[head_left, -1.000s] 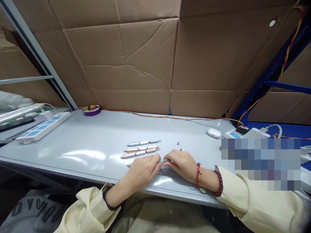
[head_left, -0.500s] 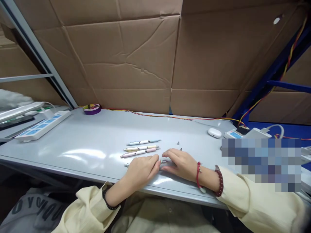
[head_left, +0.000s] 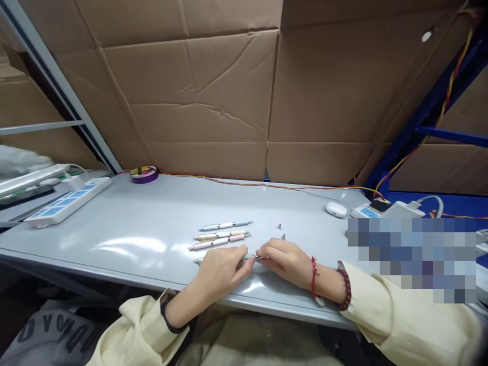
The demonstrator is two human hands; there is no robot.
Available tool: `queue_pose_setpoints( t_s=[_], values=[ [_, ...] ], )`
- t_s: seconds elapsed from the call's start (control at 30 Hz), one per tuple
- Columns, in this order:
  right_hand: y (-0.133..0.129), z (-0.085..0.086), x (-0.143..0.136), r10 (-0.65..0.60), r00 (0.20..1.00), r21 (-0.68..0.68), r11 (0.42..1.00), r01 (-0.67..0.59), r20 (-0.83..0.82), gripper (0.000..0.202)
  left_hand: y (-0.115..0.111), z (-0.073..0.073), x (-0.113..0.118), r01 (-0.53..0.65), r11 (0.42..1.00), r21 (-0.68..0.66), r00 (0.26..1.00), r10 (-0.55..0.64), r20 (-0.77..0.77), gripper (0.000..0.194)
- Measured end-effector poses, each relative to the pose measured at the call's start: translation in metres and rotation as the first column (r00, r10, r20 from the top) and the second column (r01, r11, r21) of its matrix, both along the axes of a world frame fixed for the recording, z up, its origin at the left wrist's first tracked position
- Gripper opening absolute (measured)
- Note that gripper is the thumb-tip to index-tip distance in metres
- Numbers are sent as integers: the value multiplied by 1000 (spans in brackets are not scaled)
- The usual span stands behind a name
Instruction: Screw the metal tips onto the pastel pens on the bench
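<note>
Left hand (head_left: 223, 267): grip closed around the green pen (head_left: 247, 257), fingers wrapped over the barrel, thumb on the near side. Right hand (head_left: 287, 258): thumb and fingertips pinching the metal tip of the same pen; exact finger contact partly hidden by the knuckles. Pen lies roughly crosswise, low over the worktop (head_left: 305, 203) near its front edge, tip to the right, clip end poking out left of the left hand. Can't tell if the barrel touches the surface.

Just beyond the left hand, three more pens lie side by side, nearest to farthest: pink pen (head_left: 220, 242), yellow pen (head_left: 221, 235), blue pen (head_left: 225, 225). Pink and yellow nearly touching at the right end, blue a bit apart. Two small dark grey cone-shaped pieces (head_left: 279, 226) sit right of the pens; the closer one is just past the right hand's fingers.

Farther out: white earbud case (head_left: 336, 209) back right, white power strip (head_left: 70, 202) at left, purple-edged tape roll (head_left: 144, 175) at back left. Red and yellow wires (head_left: 229, 179) run along the rear edge, below the cardboard (head_left: 190, 101).
</note>
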State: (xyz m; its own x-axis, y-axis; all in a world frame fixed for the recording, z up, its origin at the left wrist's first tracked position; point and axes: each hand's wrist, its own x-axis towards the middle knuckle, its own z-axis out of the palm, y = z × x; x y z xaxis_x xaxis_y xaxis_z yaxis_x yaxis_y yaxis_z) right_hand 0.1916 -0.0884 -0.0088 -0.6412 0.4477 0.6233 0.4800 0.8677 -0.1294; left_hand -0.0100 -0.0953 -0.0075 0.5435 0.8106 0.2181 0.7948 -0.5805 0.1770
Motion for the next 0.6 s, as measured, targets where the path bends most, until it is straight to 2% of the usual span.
queue_pose_setpoints(
  t_s=[0.17,0.47,0.53,0.6],
  values=[
    [0,-3,2,52,999,9,999,-52,3,22,0,1,-1,-24,999,-23,999,25,44,38],
    [6,3,2,86,988,55,994,-94,129,29,-2,5,0,-44,999,-30,992,47,113,36],
    [11,6,8,74,992,80,993,-83,106,28,-1,7,-2,-55,998,-19,990,57,129,36],
    [17,11,19,11,999,86,996,-14,36,26,0,10,-4,-72,997,5,988,71,135,37]
  ],
)
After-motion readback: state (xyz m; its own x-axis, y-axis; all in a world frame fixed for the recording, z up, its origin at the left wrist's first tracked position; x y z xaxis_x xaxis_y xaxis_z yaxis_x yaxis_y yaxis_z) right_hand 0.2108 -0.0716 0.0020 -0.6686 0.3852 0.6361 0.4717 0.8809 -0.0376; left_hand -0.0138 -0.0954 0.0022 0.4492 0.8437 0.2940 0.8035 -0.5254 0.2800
